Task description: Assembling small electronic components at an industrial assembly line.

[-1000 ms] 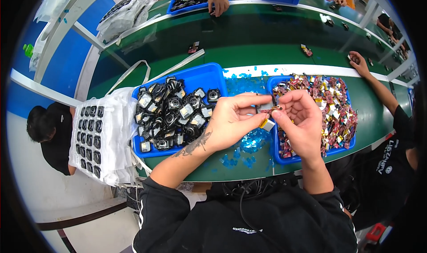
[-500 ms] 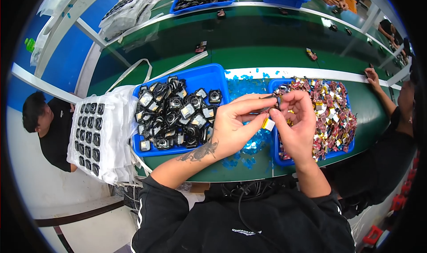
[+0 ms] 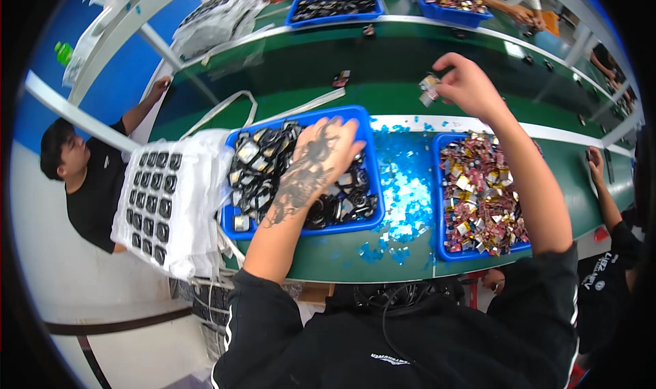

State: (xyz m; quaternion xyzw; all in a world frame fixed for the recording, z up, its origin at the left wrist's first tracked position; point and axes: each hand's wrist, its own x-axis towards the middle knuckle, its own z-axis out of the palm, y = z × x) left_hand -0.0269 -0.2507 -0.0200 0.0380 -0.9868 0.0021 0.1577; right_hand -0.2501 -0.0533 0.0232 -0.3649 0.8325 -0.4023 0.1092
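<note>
My left hand (image 3: 321, 155) is over a blue tray (image 3: 372, 204) heaped with black camera-like housings (image 3: 260, 150), some with a pale square on the back. Its fingers point down among them, tips mostly hidden. Out over the green belt (image 3: 389, 68), my right hand (image 3: 471, 88) has a small part with a silvery block (image 3: 429, 88) at its thumb and fingertips, the forefinger raised and curved. Below the right forearm stands a second blue tray (image 3: 441, 242) full of small reddish circuit boards (image 3: 478, 191) with silver and yellow pieces.
Blue film scraps (image 3: 403, 197) litter the table between the trays. Stacked white sheets of black round parts (image 3: 150, 197) stand at the left. Small assemblies (image 3: 341, 78) lie on the belt. More trays (image 3: 335, 9) and co-workers' hands (image 3: 523, 13) are at the far side; a person (image 3: 82, 177) is at left.
My hands have parted from where they met between the trays. The left went to the housings; the right reached forward over the belt with the small part. The whole view has shifted slightly.
</note>
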